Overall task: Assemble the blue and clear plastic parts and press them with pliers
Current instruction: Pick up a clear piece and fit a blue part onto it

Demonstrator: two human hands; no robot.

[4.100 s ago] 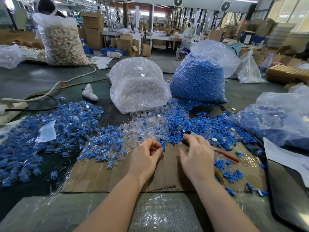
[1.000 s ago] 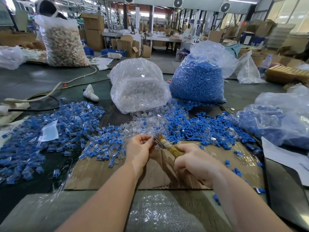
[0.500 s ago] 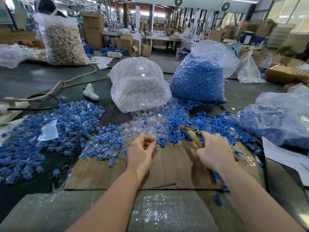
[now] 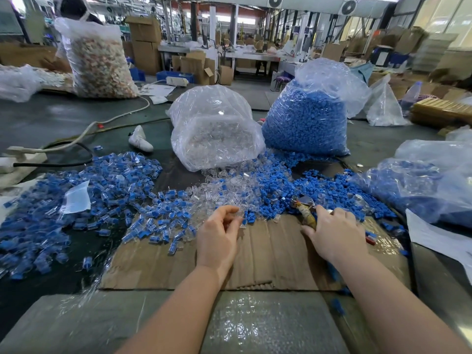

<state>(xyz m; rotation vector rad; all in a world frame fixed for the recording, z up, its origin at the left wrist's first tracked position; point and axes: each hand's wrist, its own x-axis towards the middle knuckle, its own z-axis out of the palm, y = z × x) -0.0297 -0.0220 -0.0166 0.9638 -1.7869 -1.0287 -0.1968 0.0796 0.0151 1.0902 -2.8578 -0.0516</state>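
Pliers: we note them now lowered to the cardboard, right hand fingers draped over handles, grip unclear.
Left hand: fingers pinch a clear part.
Meaning: pressing finished; next assembly beginning.

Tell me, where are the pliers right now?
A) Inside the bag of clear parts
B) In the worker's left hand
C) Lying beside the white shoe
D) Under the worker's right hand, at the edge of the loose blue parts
D: the pliers lie on the cardboard with the right hand over their handles, metal jaws pointing into the loose blue parts.
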